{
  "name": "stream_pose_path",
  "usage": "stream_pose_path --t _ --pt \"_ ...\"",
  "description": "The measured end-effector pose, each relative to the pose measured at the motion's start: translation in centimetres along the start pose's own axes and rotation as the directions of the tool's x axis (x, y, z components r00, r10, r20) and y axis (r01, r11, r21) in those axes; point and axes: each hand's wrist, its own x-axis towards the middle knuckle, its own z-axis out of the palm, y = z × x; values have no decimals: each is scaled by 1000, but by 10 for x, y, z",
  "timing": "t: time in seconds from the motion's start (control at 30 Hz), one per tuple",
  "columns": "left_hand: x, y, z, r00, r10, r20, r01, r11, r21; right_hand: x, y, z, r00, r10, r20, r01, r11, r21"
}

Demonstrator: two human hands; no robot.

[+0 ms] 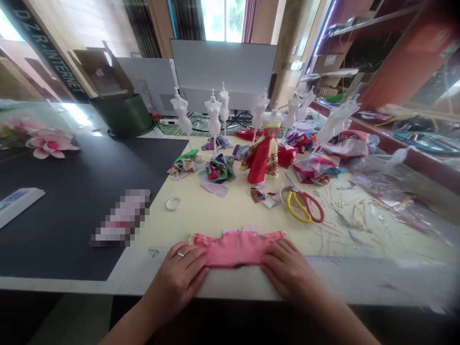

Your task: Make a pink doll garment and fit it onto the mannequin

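Note:
A small piece of pink cloth (233,249) lies spread near the front edge of the table, with pale yellow showing at its upper corners. My left hand (183,270), a ring on one finger, grips its left end, fingers bent over the cloth. At the right end, my right hand (285,268) holds it in the same way. The thumbs and the cloth's lower corners are partly hidden under the hands. Scissors (304,206) with one yellow and one red handle lie beyond my right hand. A white ring-shaped roll (174,204) lies beyond my left hand.
Several white doll mannequins (213,115) stand at the back, amid scrap cloth (217,167). One wears a red and yellow dress (264,155). Thread bits and a clear plastic bag (391,177) lie at right. A black mat (72,211) covers the left, with a blurred-out object (122,218) on it.

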Motion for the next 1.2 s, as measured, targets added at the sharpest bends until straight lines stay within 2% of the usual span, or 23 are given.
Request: stream_pose_path --t 0.3,0.4,0.57,0.7,0.83,0.97,1.1,1.2 --pt "14 2 -1 998 -67 15 68 995 -71 3 -2 1 1000 20 2 -20 1000 24" --pt "24 2 1 990 -140 30 142 987 -79 3 -1 2 1000 21 -16 -21 999 31" --pt "42 1 11 943 -321 88 327 942 -68 3 0 2 999 24 -28 -23 999 40" --pt "54 -1 20 911 -373 174 393 914 -99 4 1 2 999 32 -22 -31 998 47" --pt "58 -1 25 902 -388 190 413 903 -118 5 2 0 999 32 -27 -30 998 56" --pt "58 0 25 914 -367 176 393 908 -147 13 0 -4 999 29 -30 -27 997 69" --pt "55 0 25 948 -304 94 316 929 -190 27 -1 -8 998 35 -59 -28 994 106" --pt "54 -1 25 956 -290 30 289 926 -242 43 -1 -10 990 90 -109 -67 978 198"
